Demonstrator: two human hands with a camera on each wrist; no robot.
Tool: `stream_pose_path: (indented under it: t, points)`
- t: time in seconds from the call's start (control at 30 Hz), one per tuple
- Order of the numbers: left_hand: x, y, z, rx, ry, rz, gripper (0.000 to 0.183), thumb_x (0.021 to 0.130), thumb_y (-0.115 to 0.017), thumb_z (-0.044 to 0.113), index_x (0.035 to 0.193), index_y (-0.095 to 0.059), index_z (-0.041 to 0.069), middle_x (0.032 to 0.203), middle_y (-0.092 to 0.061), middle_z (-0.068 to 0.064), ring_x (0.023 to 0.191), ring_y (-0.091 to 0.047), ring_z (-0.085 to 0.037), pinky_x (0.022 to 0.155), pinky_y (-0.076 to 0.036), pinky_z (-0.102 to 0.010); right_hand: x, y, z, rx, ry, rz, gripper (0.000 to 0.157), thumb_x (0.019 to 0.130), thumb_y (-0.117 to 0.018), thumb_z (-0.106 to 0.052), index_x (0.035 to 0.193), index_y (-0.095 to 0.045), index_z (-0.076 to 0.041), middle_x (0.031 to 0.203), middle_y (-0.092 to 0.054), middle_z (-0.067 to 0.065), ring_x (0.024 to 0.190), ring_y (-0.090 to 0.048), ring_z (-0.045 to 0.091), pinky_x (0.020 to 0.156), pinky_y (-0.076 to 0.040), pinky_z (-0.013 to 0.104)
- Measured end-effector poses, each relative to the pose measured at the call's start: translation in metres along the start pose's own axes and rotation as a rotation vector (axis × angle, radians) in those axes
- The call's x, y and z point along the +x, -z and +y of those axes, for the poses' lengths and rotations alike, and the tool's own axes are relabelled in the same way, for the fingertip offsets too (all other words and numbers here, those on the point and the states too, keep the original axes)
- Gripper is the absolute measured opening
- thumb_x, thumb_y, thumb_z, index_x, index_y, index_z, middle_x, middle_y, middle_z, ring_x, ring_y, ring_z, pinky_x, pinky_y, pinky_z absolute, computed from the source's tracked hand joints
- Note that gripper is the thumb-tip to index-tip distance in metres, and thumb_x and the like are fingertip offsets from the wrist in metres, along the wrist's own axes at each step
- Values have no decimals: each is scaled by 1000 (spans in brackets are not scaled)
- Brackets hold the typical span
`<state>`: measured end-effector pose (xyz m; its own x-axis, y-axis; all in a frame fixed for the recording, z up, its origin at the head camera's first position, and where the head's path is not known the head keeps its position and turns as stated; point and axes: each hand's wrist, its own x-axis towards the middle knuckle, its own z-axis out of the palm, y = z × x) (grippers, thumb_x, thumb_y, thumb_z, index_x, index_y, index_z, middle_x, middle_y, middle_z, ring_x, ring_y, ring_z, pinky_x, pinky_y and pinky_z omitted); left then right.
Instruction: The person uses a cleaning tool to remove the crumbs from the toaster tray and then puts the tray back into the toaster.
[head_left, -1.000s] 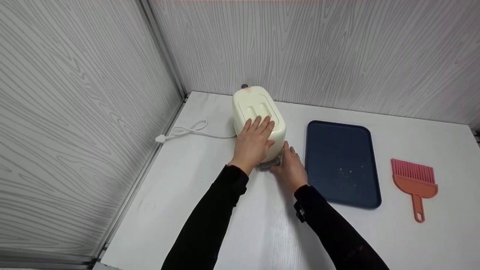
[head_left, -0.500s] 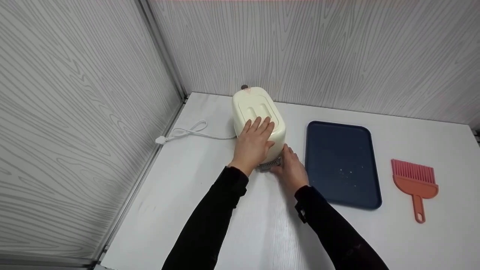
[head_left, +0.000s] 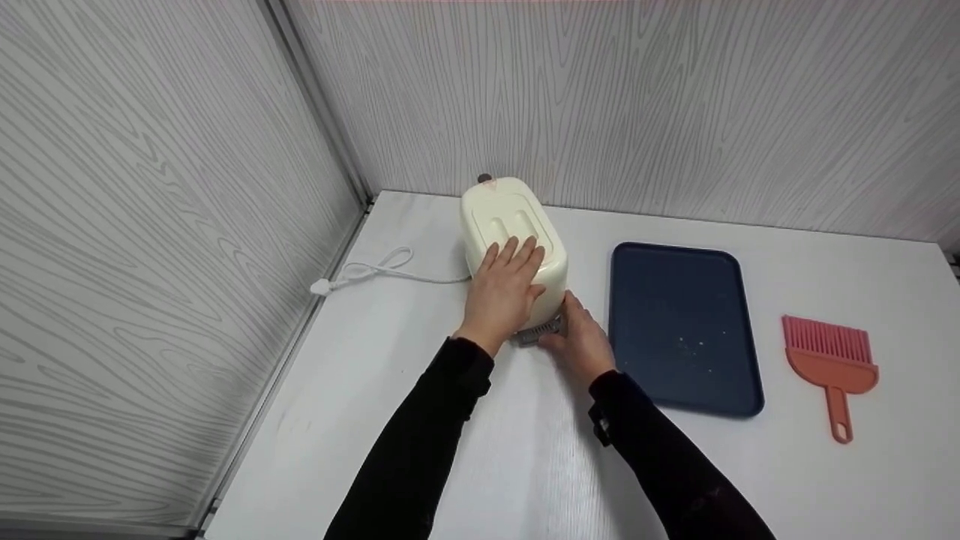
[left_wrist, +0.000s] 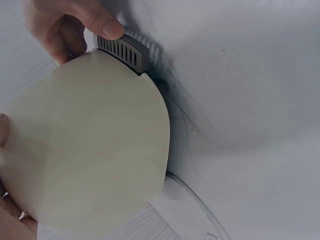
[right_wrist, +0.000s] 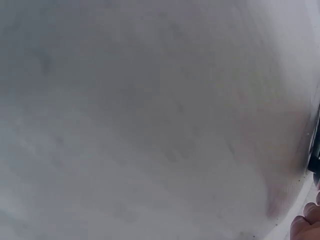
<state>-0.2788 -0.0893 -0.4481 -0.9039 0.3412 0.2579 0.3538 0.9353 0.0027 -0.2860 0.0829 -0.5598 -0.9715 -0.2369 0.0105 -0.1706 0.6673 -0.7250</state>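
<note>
A cream toaster (head_left: 506, 204) with two long recesses in its top stands toward the back of the white table. Over the near part of that top lies my left hand (head_left: 496, 296), fingers spread and fairly straight. My right hand (head_left: 586, 341) is at the toaster's near right corner, holding the grey slotted end of a crumb tray (head_left: 541, 331) that sticks out low at the near end. In the left wrist view, the right thumb lies on the crumb tray (left_wrist: 122, 52) and the other fingers curl beside the toaster (left_wrist: 95, 135). The right wrist view shows mostly blurred white surface.
A white cord with its plug (head_left: 321, 286) lies left of the toaster. To the right is a dark blue tray (head_left: 675, 300) bearing small crumbs, and farther right an orange brush (head_left: 831, 367) with pink bristles. Grained panels (head_left: 600, 97) rise behind and at the left.
Both hands keep their places on the toaster and crumb tray. The head view has shifted very slightly; the dark blue tray and the brush lie as before.
</note>
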Motion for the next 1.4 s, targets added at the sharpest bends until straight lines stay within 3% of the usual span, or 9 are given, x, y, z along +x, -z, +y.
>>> stream_pose_path:
  t: [0.37, 0.77, 1.0, 1.2, 1.4]
  points:
    - [-1, 2, 0, -21, -9, 10, 57, 104, -56, 37, 154, -46, 12, 162, -40, -3, 150, -36, -27, 128, -22, -43, -1, -1, 3, -30, 38, 25, 89, 87, -82, -27, 156, -34, 2, 156, -41, 26, 146, -39, 41, 124, -30, 51]
    - [-1, 1, 0, -24, -8, 0, 57, 104, -56, 37, 154, -46, 13, 161, -40, -3, 150, -36, -27, 128, -21, -43, 3, 0, 5, 20, 42, 56, 87, 80, -87, -20, 151, -43, 4, 148, -53, 23, 136, -51, 39, 118, -40, 51]
    - [1, 0, 0, -38, -13, 24, 57, 103, -58, 36, 153, -47, 13, 160, -42, -3, 149, -38, -27, 128, -23, -43, 3, 1, 10, 4, 72, 60, 84, 82, -86, -24, 150, -45, 2, 148, -52, 25, 139, -47, 40, 123, -33, 51]
    - [2, 1, 1, -22, -10, 25, 56, 103, -58, 36, 153, -48, 14, 160, -43, -2, 149, -38, -26, 128, -24, -43, 3, 2, 10, -21, 108, 70, 81, 81, -85, -26, 147, -47, 0, 145, -55, 25, 137, -50, 41, 120, -37, 53]
    - [-1, -5, -1, -52, -18, 92, 53, 102, -59, 34, 150, -52, 12, 157, -47, -4, 147, -41, -28, 127, -26, -45, 2, 0, 9, -10, 101, 70, 80, 83, -85, -27, 148, -47, -2, 145, -56, 22, 136, -51, 39, 117, -40, 52]
